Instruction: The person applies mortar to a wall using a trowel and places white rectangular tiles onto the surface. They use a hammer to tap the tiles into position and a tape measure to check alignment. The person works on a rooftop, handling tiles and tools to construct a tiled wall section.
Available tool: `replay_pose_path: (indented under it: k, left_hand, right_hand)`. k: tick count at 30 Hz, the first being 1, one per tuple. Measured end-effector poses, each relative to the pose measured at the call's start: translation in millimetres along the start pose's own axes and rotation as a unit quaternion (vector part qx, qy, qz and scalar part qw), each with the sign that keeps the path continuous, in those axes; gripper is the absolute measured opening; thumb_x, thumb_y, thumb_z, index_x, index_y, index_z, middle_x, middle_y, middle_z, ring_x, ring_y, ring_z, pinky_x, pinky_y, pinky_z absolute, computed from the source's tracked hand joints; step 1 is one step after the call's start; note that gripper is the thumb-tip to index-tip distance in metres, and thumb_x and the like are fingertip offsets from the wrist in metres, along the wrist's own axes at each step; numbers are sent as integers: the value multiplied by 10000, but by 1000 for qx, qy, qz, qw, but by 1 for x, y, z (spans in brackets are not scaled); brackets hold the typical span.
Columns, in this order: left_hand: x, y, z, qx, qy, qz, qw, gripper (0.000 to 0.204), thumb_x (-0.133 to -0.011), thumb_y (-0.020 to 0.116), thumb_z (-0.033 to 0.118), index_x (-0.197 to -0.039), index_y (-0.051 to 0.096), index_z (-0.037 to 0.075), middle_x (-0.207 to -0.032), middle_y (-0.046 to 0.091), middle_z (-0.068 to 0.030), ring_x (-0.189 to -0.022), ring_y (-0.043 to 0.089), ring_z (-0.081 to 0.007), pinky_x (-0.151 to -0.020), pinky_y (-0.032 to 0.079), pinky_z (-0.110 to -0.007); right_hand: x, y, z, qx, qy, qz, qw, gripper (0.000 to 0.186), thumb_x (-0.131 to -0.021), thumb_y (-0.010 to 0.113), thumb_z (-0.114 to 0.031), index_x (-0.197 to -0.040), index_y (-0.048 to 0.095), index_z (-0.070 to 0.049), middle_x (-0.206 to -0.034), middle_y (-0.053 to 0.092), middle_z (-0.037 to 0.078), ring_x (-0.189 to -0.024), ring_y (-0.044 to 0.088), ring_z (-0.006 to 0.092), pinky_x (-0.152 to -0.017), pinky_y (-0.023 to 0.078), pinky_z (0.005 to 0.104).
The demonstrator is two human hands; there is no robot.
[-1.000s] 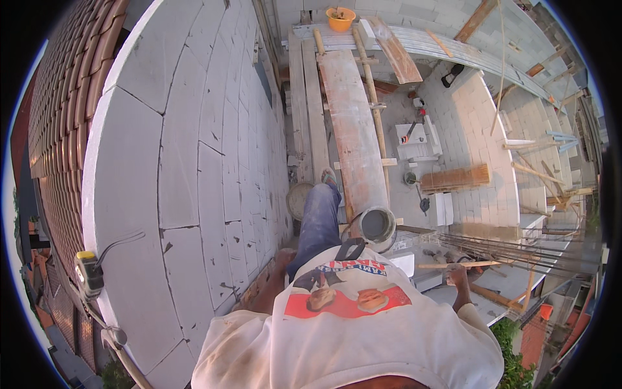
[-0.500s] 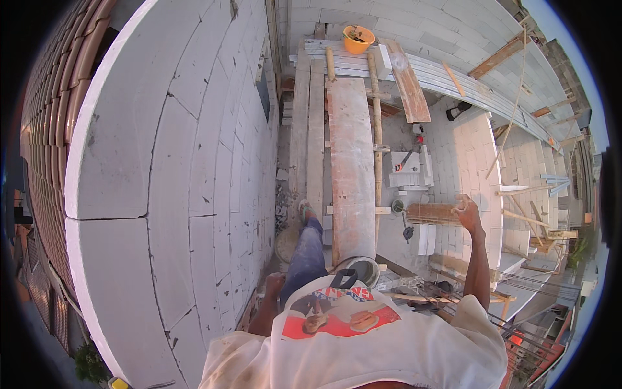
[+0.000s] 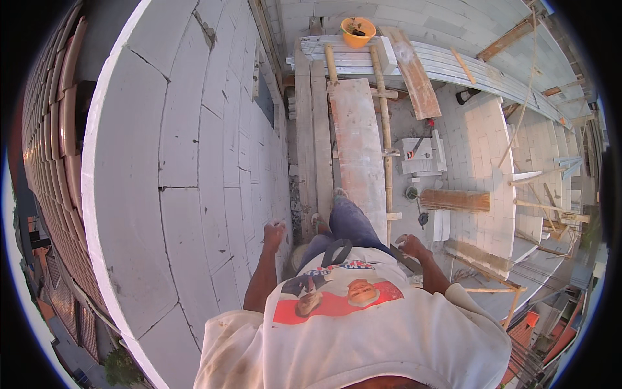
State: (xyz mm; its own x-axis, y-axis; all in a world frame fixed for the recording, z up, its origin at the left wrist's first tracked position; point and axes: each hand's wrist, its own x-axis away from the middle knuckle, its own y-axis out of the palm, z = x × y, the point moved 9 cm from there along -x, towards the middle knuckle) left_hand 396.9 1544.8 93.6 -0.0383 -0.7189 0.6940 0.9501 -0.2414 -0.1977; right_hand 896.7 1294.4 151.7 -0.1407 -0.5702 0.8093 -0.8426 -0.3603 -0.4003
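Left grip (image 3: 275,233) in the head view has its fingers curled, close beside the tall wall of grey-white blocks (image 3: 188,162); whether it touches the wall or is clamped on something I cannot tell. Right grip (image 3: 411,245), on the body's other side, has its fingers partly folded; its hold is equally unclear.

Ahead of both runs the wide, flat, reddish-stained wooden plank (image 3: 357,136), its near end covered by a leg in blue trousers (image 3: 353,220). Two narrow grey wooden boards (image 3: 321,129) lie between plank and wall, and a round bamboo pole (image 3: 383,117) runs along the plank's right side. At the far end an orange plastic bucket (image 3: 358,41) stands on ribbed silvery metal strips (image 3: 314,48).

Farther right, a long, dark, orange-marked tool (image 3: 415,148) lies on white blocks (image 3: 421,166), near a brown wooden board (image 3: 455,200). Grey floor (image 3: 405,122) shows beneath; brown roof tiles (image 3: 52,162) lie beyond the left wall.
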Motion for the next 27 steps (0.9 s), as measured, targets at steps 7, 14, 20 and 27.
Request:
replay_pose_path:
  k: [7,14,20,27]
  left_hand:
    - [-104,20,68,15,-9,-28,999,338,-873,658,167,-1124,709,-54,-873,708,-89,-783,647,-156,-684,507,-317]
    - [-183,47,134,-155,-67,-108,980,432,-853,708,269,-1122,703,-69,-932,715,-128,-841,675,-210,-709,531,-354]
    - [-205,98,276,-225,-156,-171,947,724,-877,708,596,-1197,697,-54,-1159,720,-223,-1048,692,-292,-911,538,-396]
    - [-250,143,387,-2,-268,-284,921,740,-942,629,586,-1341,606,-36,-1221,707,-199,-1017,700,-284,-973,522,-396]
  right_hand:
    - [-54,23,41,199,25,-118,973,325,-794,726,-270,-1035,735,-53,-1021,740,151,-967,704,346,-828,574,409]
    - [-153,-134,-62,-108,110,72,985,513,-739,766,-95,-1242,673,-56,-877,709,118,-778,676,199,-689,559,331]
    - [-248,-273,-151,-7,-74,226,971,484,-763,773,-131,-1231,675,-53,-1018,738,176,-956,718,318,-857,560,407]
    - [-333,-345,-319,-86,-108,138,981,352,-858,620,-98,-1199,688,-39,-946,717,191,-834,723,290,-781,562,409]
